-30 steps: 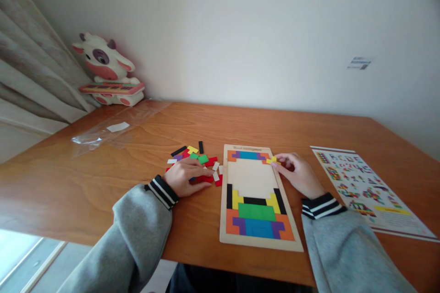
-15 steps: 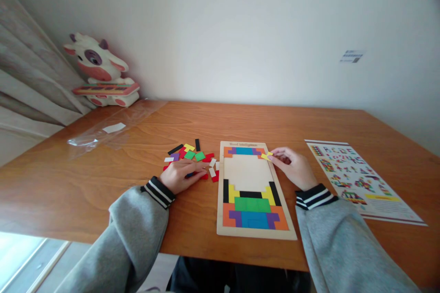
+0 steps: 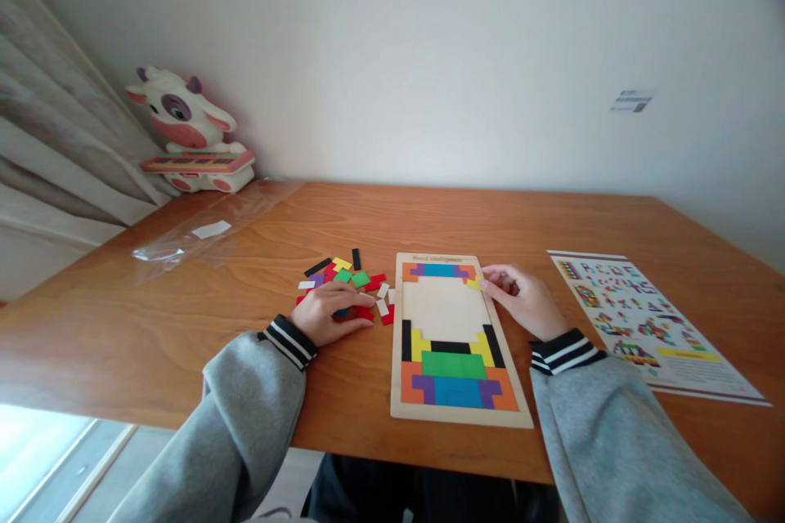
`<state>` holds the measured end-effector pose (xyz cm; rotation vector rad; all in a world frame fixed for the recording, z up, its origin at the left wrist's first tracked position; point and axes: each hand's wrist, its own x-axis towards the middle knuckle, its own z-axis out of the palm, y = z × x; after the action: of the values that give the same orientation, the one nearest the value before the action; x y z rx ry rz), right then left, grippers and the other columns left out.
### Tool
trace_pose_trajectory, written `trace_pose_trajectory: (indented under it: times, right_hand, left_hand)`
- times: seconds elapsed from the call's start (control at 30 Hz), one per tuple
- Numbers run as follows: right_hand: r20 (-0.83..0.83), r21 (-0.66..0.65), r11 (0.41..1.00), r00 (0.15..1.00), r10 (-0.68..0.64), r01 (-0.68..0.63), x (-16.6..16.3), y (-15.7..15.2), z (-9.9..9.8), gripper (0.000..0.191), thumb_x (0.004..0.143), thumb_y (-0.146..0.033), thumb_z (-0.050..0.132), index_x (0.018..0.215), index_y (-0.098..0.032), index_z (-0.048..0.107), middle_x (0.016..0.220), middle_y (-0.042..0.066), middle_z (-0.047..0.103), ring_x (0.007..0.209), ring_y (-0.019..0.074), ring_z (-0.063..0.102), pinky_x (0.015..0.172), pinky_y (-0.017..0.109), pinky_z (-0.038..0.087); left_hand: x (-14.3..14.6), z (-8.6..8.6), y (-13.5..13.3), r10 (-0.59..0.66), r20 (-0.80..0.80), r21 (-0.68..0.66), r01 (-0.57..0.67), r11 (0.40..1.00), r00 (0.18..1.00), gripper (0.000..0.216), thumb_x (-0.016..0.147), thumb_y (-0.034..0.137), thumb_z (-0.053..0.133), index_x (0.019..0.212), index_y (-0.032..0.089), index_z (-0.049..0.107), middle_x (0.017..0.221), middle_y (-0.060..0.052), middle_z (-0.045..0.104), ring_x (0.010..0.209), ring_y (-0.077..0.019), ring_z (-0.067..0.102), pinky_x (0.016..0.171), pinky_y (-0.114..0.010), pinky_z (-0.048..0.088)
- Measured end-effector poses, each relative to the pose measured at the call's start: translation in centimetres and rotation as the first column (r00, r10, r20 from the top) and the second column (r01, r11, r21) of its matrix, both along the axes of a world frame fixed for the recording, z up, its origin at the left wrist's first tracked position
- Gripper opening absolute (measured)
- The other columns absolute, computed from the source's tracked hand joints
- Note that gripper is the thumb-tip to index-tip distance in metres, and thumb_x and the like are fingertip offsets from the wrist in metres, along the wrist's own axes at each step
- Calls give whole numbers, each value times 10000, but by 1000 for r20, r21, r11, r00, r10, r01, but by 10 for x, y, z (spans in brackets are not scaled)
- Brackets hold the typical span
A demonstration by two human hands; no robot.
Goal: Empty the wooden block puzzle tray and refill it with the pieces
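A wooden puzzle board (image 3: 401,392) lies in front of me, with coloured pieces fitted along its top and bottom and bare wood between. At its upper right corner, my right hand (image 3: 520,298) pinches a yellow puzzle piece (image 3: 473,283), which lies against the orange and purple pieces there. My left hand (image 3: 331,312) rests over a pile of loose pieces left of the board. Its thumb and fingers are apart, with red and blue pieces partly hidden beneath. Green pieces (image 3: 360,279), white pieces (image 3: 383,307) and black strips (image 3: 356,259) lie around those fingers.
A printed pattern sheet (image 3: 643,319) lies to the right of the board. On the left are a clear plastic bag (image 3: 177,249) and a cow-shaped toy keyboard (image 3: 196,159) beside the curtain (image 3: 55,131). A wall stands behind the wooden table (image 3: 491,216).
The yellow piece has come down flat into the board's upper right corner under my right fingertips. My left thumb and fingers have spread farther apart over the pile. The view has shifted slightly.
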<state>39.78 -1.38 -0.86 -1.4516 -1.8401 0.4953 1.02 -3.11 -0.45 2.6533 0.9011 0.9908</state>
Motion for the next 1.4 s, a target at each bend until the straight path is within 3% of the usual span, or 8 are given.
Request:
trace_pose_trajectory:
  times: [0.17, 0.47, 0.6, 0.77, 0.87, 0.97, 1.13, 1.4]
  right_hand:
    - [38, 88, 996, 999, -11, 8, -6, -2, 6, 376, 892, -540, 572, 975, -191, 685, 926, 95, 696, 746, 202, 624, 673, 348, 506]
    - [185, 57, 898, 888, 420, -437, -112, -50, 53, 136, 890, -358, 661, 935, -236, 698, 941, 62, 715, 918, 233, 642, 876, 414, 504]
    - [-200, -218, 880, 902, 382, -422, -134, -52, 53, 259, 891, -442, 638, 975, -204, 695, 935, 69, 729, 774, 183, 665, 726, 336, 550]
    - [-719, -479, 676, 692, 64, -560, -133, -49, 46, 451, 809, -609, 671, 965, -188, 716, 924, 70, 739, 698, 138, 678, 585, 240, 539]
    - [-764, -480, 714, 643, -55, -509, -124, -48, 40, 448, 711, -585, 775, 913, -187, 735, 895, 57, 736, 722, 137, 676, 634, 246, 556]
    - [-691, -439, 793, 723, 2, -422, -111, -45, 33, 427, 703, -555, 790, 869, -168, 723, 868, 51, 732, 754, 146, 675, 720, 285, 566]
    - [-498, -314, 887, 854, 151, -339, -89, -41, 18, 457, 762, -455, 778, 1111, -202, 623, 890, 37, 727, 797, 171, 695, 749, 326, 571]
    - [-258, -215, 902, 913, 316, -373, -88, -47, 11, 310, 868, -481, 658, 1015, -216, 727, 939, 69, 713, 781, 186, 689, 705, 327, 584]
  left_hand:
    - [3, 2, 1, -16, 14, 13, 16, 1000, 1000, 225, 856, 322, 733, 1043, 199, 727, 954, -55, 761, 861, -153, 718, 821, -271, 603]
    - [6, 5, 2, -16, -17, 235, 20, 972, 1000, 191, 941, 198, 608, 1115, 191, 688, 913, -59, 760, 814, -155, 709, 770, -270, 602]
    - [13, 11, -4, -18, 30, 380, 5, 925, 999, 292, 942, 123, 566, 1206, 223, 642, 935, -41, 768, 772, -154, 688, 727, -269, 580]
    - [40, 8, -10, -78, 84, 427, 35, 903, 993, 357, 982, 208, 523, 1335, 242, 567, 1037, -56, 764, 801, -153, 707, 716, -260, 558]
    - [60, 9, -11, -167, 125, 421, 100, 901, 978, 369, 976, 188, 531, 1339, 245, 554, 1034, -45, 765, 827, -146, 717, 726, -251, 567]
    - [73, 13, -12, -225, 166, 394, 144, 908, 960, 348, 928, 212, 628, 1274, 220, 582, 973, -34, 767, 854, -151, 712, 760, -264, 578]
    - [70, 17, -10, -78, 144, 215, 46, 976, 987, 161, 933, 206, 578, 1067, 197, 667, 999, -78, 739, 896, -179, 677, 833, -347, 556]
    - [65, 13, -8, -111, 40, 29, 110, 993, 993, 168, 934, 182, 529, 990, 179, 687, 911, -69, 738, 842, -186, 658, 812, -333, 552]
